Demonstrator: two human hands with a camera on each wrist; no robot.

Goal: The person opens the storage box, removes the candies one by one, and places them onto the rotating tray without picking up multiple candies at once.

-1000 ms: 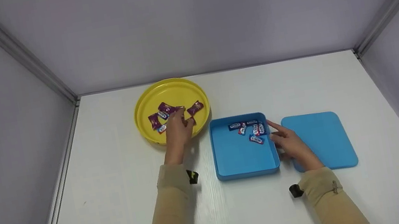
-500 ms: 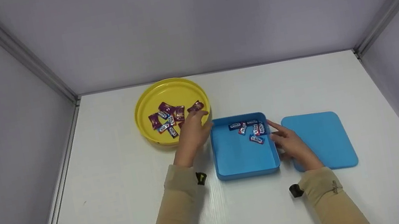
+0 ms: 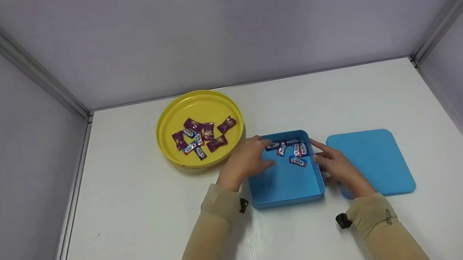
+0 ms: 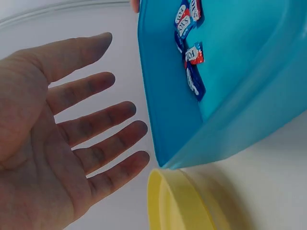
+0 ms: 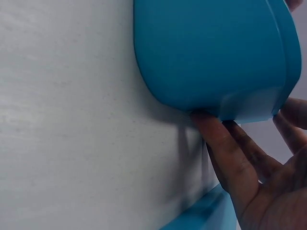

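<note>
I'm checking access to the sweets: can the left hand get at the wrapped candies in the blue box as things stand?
Probably yes. The left hand is open over the blue box, which has no lid on, and the candies lie uncovered just beside its fingers. The right hand only touches the box's outer wall.

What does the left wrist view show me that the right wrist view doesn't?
Only the left wrist view shows the left hand, open with fingers spread and empty, the wrapped candies inside the blue box, and the yellow plate's rim.
Only the right wrist view shows the right hand, its straight fingers against the box's outer wall, and an edge of the blue lid.
Both show the blue box and the white table.
</note>
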